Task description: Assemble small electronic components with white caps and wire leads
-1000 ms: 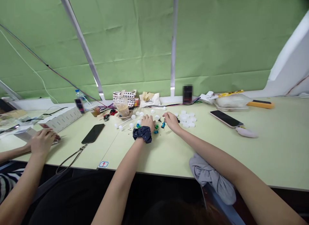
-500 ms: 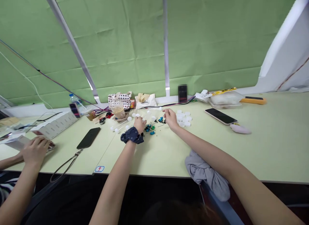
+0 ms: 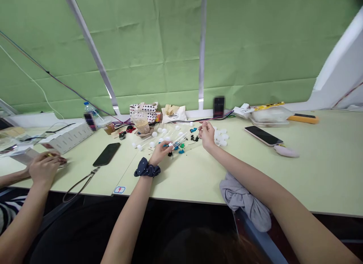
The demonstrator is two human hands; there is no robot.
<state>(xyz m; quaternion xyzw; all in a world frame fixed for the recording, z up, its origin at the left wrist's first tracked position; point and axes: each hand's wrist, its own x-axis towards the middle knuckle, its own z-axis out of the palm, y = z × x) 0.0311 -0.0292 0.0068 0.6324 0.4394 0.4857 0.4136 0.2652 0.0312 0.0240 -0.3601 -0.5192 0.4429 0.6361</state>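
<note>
My left hand (image 3: 159, 152), with a dark dotted scrunchie (image 3: 146, 170) on its wrist, is closed on a clear thin tube (image 3: 178, 139) that slants up to the right over the pale green table (image 3: 181, 180). My right hand (image 3: 207, 134) is held a little above the table with fingertips pinched together; what they hold is too small to name. Between and below the hands lie small blue, green and black parts (image 3: 180, 148). White round caps (image 3: 222, 136) sit just right of my right hand, and more white-capped tubes (image 3: 154, 137) lie to the left.
Another person's hands (image 3: 44, 167) rest at the far left by a white box (image 3: 66, 137). A black phone (image 3: 107, 154) with a lanyard lies left, another phone (image 3: 263, 135) right. A drink cup (image 3: 141, 124), bags and cables line the back edge. Grey cloth (image 3: 245, 201) hangs off the front edge.
My left hand drew back toward me and took up a clear tube. My right hand lifted from the small parts and moved slightly back, fingers pinched. The view shifted a little.
</note>
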